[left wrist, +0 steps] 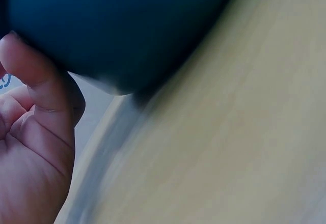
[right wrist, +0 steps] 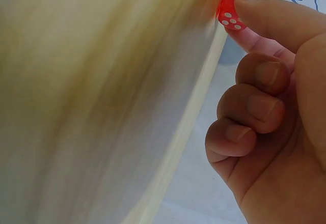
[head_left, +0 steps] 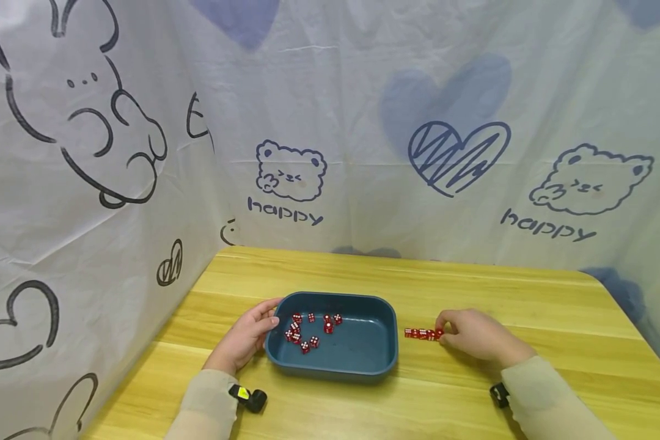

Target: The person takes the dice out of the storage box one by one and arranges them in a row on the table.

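Head view: a dark blue tray (head_left: 363,351) sits on the wooden table (head_left: 528,305). Loose red dice (head_left: 308,333) lie in its left half. The left hand (head_left: 247,339) rests against the tray's left rim, fingers relaxed and holding nothing, steadying it. To the right of the tray, apart from it, a short row of dice (head_left: 420,333) lies on the table. The right hand (head_left: 473,336) pinches the end die (head_left: 439,333) at the row's right end.

Left wrist view: the thumb (left wrist: 35,81) touches the tray's outer wall (left wrist: 112,25). Nothing is gripped. The picture is blurred.

Right wrist view: the forefinger and thumb pinch 1 red die (right wrist: 235,5); the other 3 fingers are curled into the palm. The table surface is blurred.

Judgement: the step in hand appears to be adding a die to the row. Doing it well calls for a light pinch, the die set flush and square against its neighbour, and a straight release so the row is not nudged.
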Available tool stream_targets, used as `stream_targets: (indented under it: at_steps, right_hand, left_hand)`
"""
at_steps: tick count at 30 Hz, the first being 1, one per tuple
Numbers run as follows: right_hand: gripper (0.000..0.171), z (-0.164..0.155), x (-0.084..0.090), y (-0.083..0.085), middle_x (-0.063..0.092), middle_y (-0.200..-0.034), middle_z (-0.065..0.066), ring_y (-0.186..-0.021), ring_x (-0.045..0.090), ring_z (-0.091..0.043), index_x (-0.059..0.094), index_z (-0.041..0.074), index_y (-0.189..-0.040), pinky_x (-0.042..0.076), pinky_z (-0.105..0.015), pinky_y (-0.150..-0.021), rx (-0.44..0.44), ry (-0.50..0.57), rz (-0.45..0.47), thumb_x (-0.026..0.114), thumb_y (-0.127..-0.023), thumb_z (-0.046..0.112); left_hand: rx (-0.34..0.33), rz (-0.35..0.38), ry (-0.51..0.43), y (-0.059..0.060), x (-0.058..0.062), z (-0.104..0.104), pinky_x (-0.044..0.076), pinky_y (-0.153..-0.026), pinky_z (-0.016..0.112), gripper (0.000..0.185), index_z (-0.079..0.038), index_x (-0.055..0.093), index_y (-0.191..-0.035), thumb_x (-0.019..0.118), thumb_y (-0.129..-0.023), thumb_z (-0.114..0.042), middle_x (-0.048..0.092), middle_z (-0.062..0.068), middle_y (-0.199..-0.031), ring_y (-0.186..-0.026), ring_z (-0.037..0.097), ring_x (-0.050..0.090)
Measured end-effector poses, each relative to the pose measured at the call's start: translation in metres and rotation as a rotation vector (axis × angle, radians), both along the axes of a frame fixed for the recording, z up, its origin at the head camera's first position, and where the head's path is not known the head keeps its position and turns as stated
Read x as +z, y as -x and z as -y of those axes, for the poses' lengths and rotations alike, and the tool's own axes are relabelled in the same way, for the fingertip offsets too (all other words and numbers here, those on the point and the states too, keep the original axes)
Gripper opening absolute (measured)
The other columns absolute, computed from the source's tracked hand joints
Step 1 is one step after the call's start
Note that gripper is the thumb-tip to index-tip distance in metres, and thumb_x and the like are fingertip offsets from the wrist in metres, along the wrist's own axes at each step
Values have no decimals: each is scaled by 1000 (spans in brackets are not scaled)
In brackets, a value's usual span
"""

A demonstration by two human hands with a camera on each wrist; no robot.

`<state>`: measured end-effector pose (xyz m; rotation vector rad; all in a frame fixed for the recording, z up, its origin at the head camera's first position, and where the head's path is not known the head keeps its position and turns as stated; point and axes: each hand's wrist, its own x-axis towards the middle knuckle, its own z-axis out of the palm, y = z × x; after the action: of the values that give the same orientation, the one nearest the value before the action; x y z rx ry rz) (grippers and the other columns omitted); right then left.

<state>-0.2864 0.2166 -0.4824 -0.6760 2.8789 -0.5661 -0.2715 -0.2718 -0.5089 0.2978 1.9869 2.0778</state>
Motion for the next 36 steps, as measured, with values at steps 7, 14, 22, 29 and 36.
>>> stream_targets:
  at_steps: [7,14,22,29,36]
  right_hand:
    - [17,-1,1,-1,52,-70,7,-62,47,-13,68,23,-105,42,-34,-59,2,-4,2,74,-89,23]
    - [19,7,17,-3,51,-69,4,-59,45,-13,69,21,-111,38,-32,-53,-13,20,2,73,-93,25]
    - [18,26,33,-2,49,-68,5,-59,44,-12,70,19,-112,38,-31,-55,55,14,-49,70,-95,23]
    - [18,40,44,-1,48,-65,7,-56,43,-10,70,20,-111,38,-29,-55,102,6,-83,71,-93,22]
    - [16,58,53,1,47,-66,8,-56,42,-9,69,22,-110,39,-29,-55,150,4,-128,71,-93,23]
  left_hand:
    - [-7,1,1,1,1,-2,56,-69,26,52,3,32,-154,48,-106,-5,49,32,-129,-98,21,61]
    - [-12,-1,-3,2,1,-3,55,-67,25,52,4,31,-154,48,-105,-4,51,30,-128,-96,20,62]
    - [-7,0,12,1,2,-2,54,-65,24,52,3,32,-154,48,-105,-5,50,30,-126,-93,20,61]
    - [0,13,8,0,3,-2,56,-69,25,52,3,31,-155,47,-105,-4,49,32,-129,-96,20,61]
    - [3,14,-3,0,3,-2,55,-68,25,52,4,31,-154,46,-105,-3,48,32,-128,-96,19,61]
